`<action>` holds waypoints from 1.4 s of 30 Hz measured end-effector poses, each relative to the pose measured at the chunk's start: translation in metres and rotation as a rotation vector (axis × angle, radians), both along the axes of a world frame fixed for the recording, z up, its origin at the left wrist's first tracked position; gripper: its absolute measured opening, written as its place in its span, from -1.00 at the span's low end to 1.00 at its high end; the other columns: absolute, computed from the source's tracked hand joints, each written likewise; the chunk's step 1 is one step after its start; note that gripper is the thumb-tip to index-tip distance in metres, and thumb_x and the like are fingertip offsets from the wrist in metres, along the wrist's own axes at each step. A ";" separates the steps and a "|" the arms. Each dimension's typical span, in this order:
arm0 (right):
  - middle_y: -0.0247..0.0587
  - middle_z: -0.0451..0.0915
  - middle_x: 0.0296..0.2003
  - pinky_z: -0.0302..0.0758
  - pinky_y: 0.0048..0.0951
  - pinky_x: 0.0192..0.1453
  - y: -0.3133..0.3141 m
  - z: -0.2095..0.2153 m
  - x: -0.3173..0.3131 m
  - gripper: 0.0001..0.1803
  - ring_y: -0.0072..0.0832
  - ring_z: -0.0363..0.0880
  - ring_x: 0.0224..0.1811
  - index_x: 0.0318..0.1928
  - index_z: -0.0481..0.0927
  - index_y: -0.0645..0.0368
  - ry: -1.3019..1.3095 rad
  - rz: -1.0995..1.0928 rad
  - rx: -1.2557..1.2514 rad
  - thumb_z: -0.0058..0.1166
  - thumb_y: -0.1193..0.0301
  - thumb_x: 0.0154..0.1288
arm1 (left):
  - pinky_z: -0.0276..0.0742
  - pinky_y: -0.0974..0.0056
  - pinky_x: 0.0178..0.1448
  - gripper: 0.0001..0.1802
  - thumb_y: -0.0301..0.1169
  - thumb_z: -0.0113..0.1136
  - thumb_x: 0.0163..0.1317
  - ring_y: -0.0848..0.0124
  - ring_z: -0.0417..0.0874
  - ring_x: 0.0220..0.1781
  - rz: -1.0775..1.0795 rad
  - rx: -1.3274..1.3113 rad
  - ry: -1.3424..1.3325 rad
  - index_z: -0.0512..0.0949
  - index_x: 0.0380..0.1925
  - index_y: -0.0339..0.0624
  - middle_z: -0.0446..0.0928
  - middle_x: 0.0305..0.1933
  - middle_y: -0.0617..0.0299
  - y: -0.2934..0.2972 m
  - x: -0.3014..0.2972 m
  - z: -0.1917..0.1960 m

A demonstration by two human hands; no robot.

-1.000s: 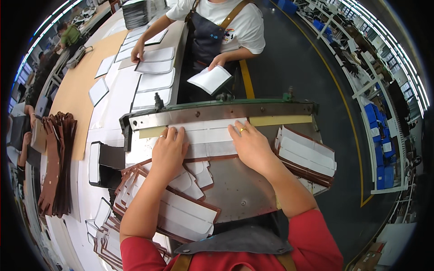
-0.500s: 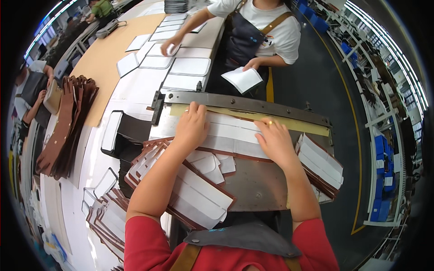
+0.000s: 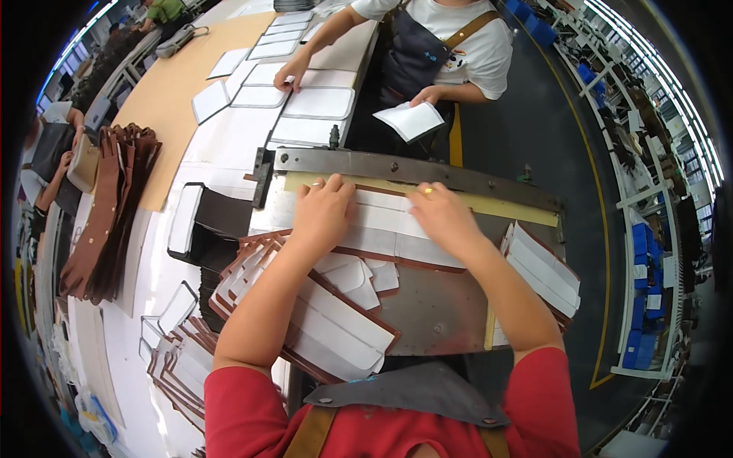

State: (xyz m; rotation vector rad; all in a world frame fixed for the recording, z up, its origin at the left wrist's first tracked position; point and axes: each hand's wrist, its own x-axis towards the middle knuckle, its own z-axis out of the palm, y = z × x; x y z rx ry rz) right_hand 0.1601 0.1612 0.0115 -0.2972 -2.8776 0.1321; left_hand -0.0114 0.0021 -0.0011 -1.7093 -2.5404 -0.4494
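A flat brown-edged leather panel with a white lining [image 3: 393, 221] lies on the metal plate of a bench machine, its far edge up against a yellowish strip below the long metal bar [image 3: 343, 161]. My left hand [image 3: 324, 214] grips the panel's far edge near its left end, fingers bent and close together. Further right along that edge, my right hand [image 3: 443, 217] presses with bent fingers, a ring on one. My palms and fingers hide parts of the edge. Under my left forearm, a fanned stack of similar panels [image 3: 340, 324] overlaps loose white pieces [image 3: 353, 281].
More lined panels [image 3: 540, 267] are stacked at the plate's right side. Brown leather strips [image 3: 111, 214] stand bundled at the left. Across the bar, a co-worker holds a white piece [image 3: 412, 120] and touches dark-edged white panels [image 3: 317, 103] on the table. Shelves with blue bins [image 3: 645, 290] line the right.
My right hand has slid left along the panel's far edge, nearer to my left hand. My left hand has shifted slightly left. The co-worker's reaching hand now rests lower by the white panels.
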 end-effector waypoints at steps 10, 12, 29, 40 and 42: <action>-0.16 0.52 -0.25 0.47 -0.35 0.03 0.007 -0.003 0.073 -0.71 -0.24 0.48 -0.07 -0.04 0.52 0.24 0.136 -0.215 -0.055 0.07 0.52 0.19 | 0.29 0.11 0.05 -0.71 -0.39 0.16 0.12 0.22 0.52 -0.07 0.008 0.053 0.092 0.49 -0.12 -0.10 0.47 -0.16 0.20 0.001 0.006 0.002; -0.15 0.51 -0.20 0.44 -0.35 0.06 0.015 0.011 0.068 -0.68 -0.22 0.47 -0.03 -0.03 0.52 0.23 0.067 -0.277 -0.250 0.08 0.52 0.17 | 0.29 0.12 0.02 -0.74 -0.39 0.16 0.09 0.23 0.52 -0.07 0.009 0.085 0.102 0.49 -0.18 -0.13 0.46 -0.18 0.21 0.000 0.005 -0.001; -0.30 0.43 -0.40 0.38 -0.47 -0.18 0.021 0.029 0.014 -0.80 -0.48 0.42 -0.30 -0.35 0.48 0.22 -0.068 -0.128 -0.841 0.19 0.41 0.05 | 0.35 0.01 0.05 -0.56 -0.23 0.03 0.29 -0.02 0.50 -0.08 0.167 0.577 -0.396 0.35 0.10 -0.20 0.40 -0.03 -0.10 0.012 -0.011 -0.008; -0.21 0.60 -0.32 0.57 -0.40 -0.36 -0.047 0.006 0.024 -0.70 -0.42 0.61 -0.38 -0.09 0.45 0.21 0.584 -0.502 -1.957 0.15 0.31 0.27 | 0.31 0.14 0.13 -0.63 -0.26 -0.10 0.39 0.15 0.43 0.03 0.099 0.824 -0.512 0.36 0.10 -0.22 0.34 0.02 -0.03 0.011 -0.014 0.010; -0.17 0.62 -0.33 0.56 -0.44 -0.40 -0.065 0.001 0.014 -0.72 -0.42 0.62 -0.42 -0.14 0.48 0.21 0.401 -0.460 -2.103 0.08 0.25 0.33 | 0.30 0.12 0.10 -0.68 -0.27 -0.04 0.35 0.16 0.46 0.00 0.069 0.712 -0.383 0.42 0.02 -0.16 0.40 -0.03 0.04 0.010 -0.015 0.014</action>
